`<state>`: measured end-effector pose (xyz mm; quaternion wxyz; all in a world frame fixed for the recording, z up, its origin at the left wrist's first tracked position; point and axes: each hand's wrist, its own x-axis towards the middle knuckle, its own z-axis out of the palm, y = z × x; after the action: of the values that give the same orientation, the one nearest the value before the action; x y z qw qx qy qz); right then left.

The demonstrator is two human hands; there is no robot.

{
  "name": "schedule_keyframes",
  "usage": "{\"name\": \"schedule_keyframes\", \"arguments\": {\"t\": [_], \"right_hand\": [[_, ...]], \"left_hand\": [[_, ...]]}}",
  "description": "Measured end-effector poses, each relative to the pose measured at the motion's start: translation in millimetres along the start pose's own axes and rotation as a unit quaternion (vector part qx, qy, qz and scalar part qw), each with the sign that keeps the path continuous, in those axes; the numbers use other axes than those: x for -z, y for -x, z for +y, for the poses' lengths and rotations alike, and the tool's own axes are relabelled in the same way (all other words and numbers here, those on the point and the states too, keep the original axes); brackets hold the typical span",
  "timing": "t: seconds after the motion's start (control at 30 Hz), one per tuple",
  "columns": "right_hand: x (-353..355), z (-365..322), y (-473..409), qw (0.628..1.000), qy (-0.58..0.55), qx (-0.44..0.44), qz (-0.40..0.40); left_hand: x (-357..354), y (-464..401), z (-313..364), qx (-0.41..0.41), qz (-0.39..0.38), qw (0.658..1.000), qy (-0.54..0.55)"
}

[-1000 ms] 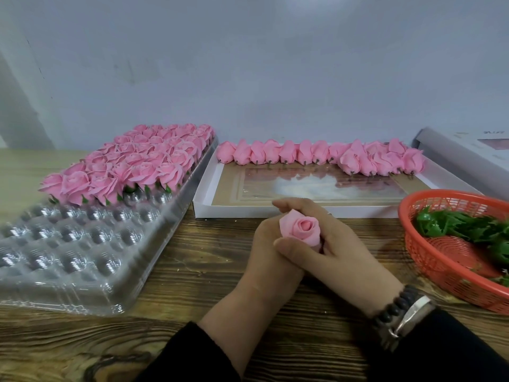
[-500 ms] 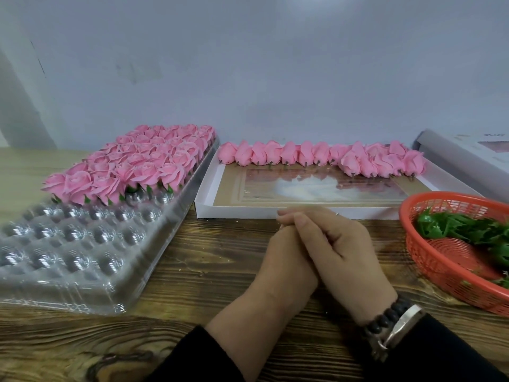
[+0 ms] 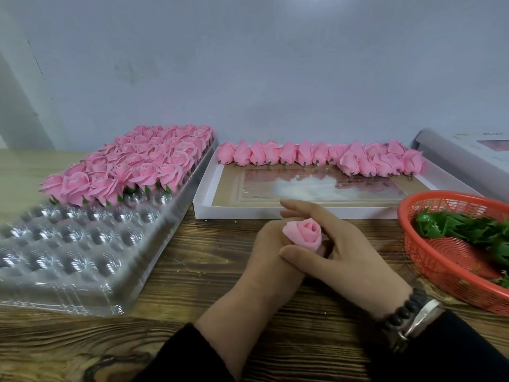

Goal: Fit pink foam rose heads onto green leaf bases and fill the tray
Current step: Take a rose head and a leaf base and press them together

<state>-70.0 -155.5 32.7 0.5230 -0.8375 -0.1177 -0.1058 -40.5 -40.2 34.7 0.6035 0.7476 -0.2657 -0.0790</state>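
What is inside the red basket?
Green leaf bases lie piled in the red basket, toward its far right side. The frame's edge cuts off its right part.
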Motion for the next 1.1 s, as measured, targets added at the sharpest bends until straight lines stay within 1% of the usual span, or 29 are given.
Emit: {"name": "schedule_keyframes", "arguments": {"t": [0.07, 0.13, 0.23, 0.3, 0.37, 0.43, 0.5, 0.57, 0.6, 0.63, 0.67, 0.73, 0.8, 0.93, 1.0, 1.1], "right_hand": [[-1, 2, 1, 1.0, -0.01, -0.001, 0.014], [-6, 0, 2, 0.999, -0.009, 0.013, 0.039], [-18, -5, 1, 0.992, -0.039, 0.028, 0.117], [-26, -6, 0, 0.985, -0.031, 0.032, 0.166], [-27, -6, -2, 0.982, -0.016, 0.028, 0.185], [-21, -7, -4, 0.987, -0.01, 0.011, 0.158], [-12, -8, -3, 0.997, -0.016, -0.01, 0.077], [-9, -11, 0, 0.998, -0.032, -0.041, -0.016], [-8, -11, 1, 0.996, -0.041, -0.055, -0.054], [-7, -11, 2, 0.994, -0.048, -0.058, -0.074], [-5, -10, 2, 0.994, -0.055, -0.051, -0.076], [-4, -10, 3, 0.997, -0.061, -0.022, -0.04], [-4, -6, 4, 0.999, -0.047, 0.004, 0.019], [-10, -5, 3, 0.993, -0.062, 0.007, 0.097], [-17, -5, 2, 0.989, -0.065, 0.007, 0.131], [-26, -4, -1, 0.983, -0.035, 0.02, 0.18]], "left_hand": [[1, -2, -6, -0.018, 0.039, 0.999, -0.007], [-1, -3, -9, -0.024, 0.059, 0.997, -0.038], [-10, -1, -11, -0.032, 0.096, 0.993, -0.058], [-16, 0, -11, -0.068, 0.123, 0.985, -0.1], [-20, 0, -9, -0.088, 0.125, 0.98, -0.13], [-19, -2, -5, -0.062, 0.077, 0.989, -0.11], [-13, -3, -1, -0.017, -0.015, 0.998, -0.058], [-6, 0, -1, 0.047, -0.095, 0.994, -0.003], [-4, 4, 0, 0.077, -0.118, 0.99, 0.008], [-2, 6, 1, 0.089, -0.125, 0.988, 0.005], [-1, 7, 2, 0.085, -0.122, 0.989, -0.003], [0, 6, 5, 0.054, -0.103, 0.993, -0.013], [2, 3, 4, 0.024, -0.062, 0.998, -0.001], [1, -3, -4, 0.002, 0.029, 0.999, -0.015], [-5, -1, -6, -0.018, 0.048, 0.998, -0.047], [-16, 2, -8, -0.063, 0.091, 0.988, -0.11]]}}
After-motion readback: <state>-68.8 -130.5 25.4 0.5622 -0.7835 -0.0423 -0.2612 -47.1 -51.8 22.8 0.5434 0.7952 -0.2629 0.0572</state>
